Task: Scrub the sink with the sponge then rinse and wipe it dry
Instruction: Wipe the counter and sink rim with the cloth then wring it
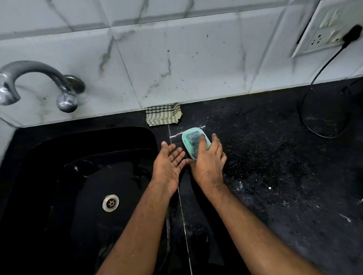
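Your right hand (208, 159) reaches into the teal dish (195, 143), fingers on the sponge (192, 140); grip unclear. Left hand (169, 162) lies slack, palm up, beside it. Folded checked cloth (163, 114) lies beyond on the worktop (281, 153).

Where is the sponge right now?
In the head view, the sponge sits in a teal dish on the counter right of the sink, under the right hand's fingers, before the folded cloth.

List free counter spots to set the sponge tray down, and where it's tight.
Free: the black countertop between the right hand and the coiled black cable, and its near stretch right of the forearm. Tight: around the teal tray, flanked by both hands, left hand at the sink edge, folded checked cloth behind.
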The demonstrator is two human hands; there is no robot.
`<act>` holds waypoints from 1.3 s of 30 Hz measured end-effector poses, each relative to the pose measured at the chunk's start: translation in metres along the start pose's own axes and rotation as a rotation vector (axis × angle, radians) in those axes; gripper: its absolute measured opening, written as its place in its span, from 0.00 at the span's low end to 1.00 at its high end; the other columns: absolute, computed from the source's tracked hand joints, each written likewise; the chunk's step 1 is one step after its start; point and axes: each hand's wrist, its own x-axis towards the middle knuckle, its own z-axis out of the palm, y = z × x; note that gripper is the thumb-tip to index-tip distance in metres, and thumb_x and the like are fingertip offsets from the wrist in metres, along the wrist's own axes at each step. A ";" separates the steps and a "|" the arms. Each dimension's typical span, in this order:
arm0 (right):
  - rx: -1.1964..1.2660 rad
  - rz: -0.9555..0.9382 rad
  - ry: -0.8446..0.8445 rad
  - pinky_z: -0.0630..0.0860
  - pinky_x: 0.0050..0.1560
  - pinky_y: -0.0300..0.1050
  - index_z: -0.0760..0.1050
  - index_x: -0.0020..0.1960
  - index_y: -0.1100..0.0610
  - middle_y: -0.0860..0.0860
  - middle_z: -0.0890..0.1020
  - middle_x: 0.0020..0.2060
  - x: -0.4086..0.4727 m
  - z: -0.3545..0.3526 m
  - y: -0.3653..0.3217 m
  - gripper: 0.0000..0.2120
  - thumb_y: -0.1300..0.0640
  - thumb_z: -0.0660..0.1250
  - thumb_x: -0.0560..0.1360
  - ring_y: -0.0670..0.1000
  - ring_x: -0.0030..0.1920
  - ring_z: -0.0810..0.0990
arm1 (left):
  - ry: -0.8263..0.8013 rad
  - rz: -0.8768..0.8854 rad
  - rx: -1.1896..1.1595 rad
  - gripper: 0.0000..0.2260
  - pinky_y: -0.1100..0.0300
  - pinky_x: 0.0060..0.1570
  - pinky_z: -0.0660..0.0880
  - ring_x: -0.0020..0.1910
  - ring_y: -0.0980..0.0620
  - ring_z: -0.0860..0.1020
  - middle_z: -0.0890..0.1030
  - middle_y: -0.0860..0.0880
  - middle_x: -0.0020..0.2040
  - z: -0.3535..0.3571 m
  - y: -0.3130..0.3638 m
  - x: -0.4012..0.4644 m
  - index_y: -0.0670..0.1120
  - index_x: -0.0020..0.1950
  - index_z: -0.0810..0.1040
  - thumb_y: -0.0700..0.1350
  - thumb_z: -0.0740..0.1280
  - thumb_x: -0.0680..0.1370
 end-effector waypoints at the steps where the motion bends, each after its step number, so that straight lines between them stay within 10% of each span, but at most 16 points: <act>1: 0.016 0.014 -0.011 0.60 0.71 0.60 0.50 0.79 0.54 0.62 0.53 0.76 0.000 0.000 0.003 0.45 0.47 0.73 0.73 0.61 0.76 0.55 | -0.013 -0.003 0.015 0.27 0.50 0.66 0.73 0.67 0.44 0.76 0.76 0.40 0.68 0.004 -0.001 0.003 0.41 0.73 0.69 0.59 0.55 0.84; 13: 0.214 0.023 0.101 0.70 0.60 0.53 0.58 0.76 0.59 0.60 0.69 0.61 0.062 -0.001 0.008 0.42 0.53 0.74 0.68 0.59 0.58 0.68 | -0.008 0.065 0.098 0.32 0.56 0.71 0.68 0.67 0.48 0.76 0.77 0.42 0.68 0.056 0.008 0.056 0.39 0.74 0.69 0.63 0.50 0.84; 24: 0.246 0.031 0.116 0.66 0.67 0.57 0.57 0.77 0.59 0.60 0.64 0.70 0.125 0.001 0.004 0.43 0.49 0.76 0.70 0.60 0.69 0.65 | 0.054 0.179 -0.039 0.22 0.60 0.59 0.75 0.65 0.49 0.78 0.80 0.45 0.64 0.086 0.020 0.101 0.40 0.69 0.74 0.54 0.56 0.85; 29: 0.278 -0.202 0.233 0.68 0.68 0.57 0.69 0.69 0.56 0.57 0.68 0.68 0.119 0.000 -0.023 0.26 0.57 0.72 0.74 0.56 0.70 0.66 | 0.269 0.410 -0.105 0.14 0.54 0.60 0.78 0.55 0.46 0.84 0.84 0.39 0.55 0.060 0.017 0.103 0.37 0.58 0.80 0.46 0.59 0.85; 39: 0.225 -0.436 -0.104 0.69 0.70 0.50 0.68 0.74 0.57 0.54 0.71 0.70 0.140 0.035 -0.065 0.29 0.64 0.70 0.74 0.56 0.69 0.68 | 0.405 0.384 -0.121 0.13 0.54 0.64 0.76 0.55 0.49 0.84 0.84 0.42 0.56 0.006 0.039 0.098 0.38 0.61 0.79 0.45 0.61 0.84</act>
